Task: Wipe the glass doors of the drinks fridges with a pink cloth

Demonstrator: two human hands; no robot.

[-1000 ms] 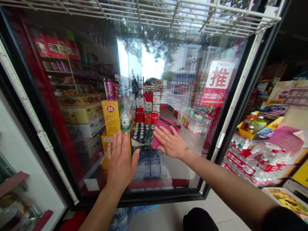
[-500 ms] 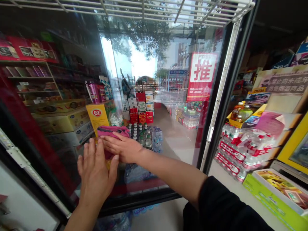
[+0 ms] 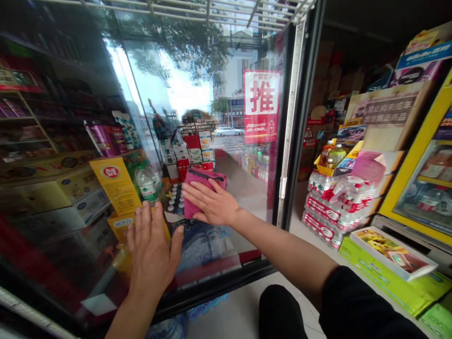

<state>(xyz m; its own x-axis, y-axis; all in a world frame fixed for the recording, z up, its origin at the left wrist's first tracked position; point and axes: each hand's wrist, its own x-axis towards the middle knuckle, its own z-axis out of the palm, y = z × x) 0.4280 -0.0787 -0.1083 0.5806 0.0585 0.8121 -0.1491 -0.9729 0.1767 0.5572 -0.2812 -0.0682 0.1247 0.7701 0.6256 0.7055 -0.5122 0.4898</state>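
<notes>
A folded pink cloth (image 3: 192, 203) with a dark edge lies against the glass door (image 3: 243, 188), about mid-height. My right hand (image 3: 215, 203) holds it there, palm down, with the fingers stretched flat across the cloth. To the left and a little lower, my left hand (image 3: 150, 254) is open, fingers up and thumb out, at the glass and apart from the cloth. Whether its palm touches the pane I cannot tell. On the right part of the door is a red and white push sticker (image 3: 262, 106).
A black door frame (image 3: 300, 117) edges the glass on the right. A white wire rack (image 3: 233, 10) crosses the top. Shrink-wrapped bottle packs (image 3: 323, 214), a green box (image 3: 381, 278) and a yellow-framed cooler (image 3: 399, 174) stand at the right. A yellow carton (image 3: 116, 186) shows through or in the glass.
My right hand has slid the cloth rightward across the glass, away from my left hand. My left hand stays near the same part of the pane. The view has turned somewhat to the right.
</notes>
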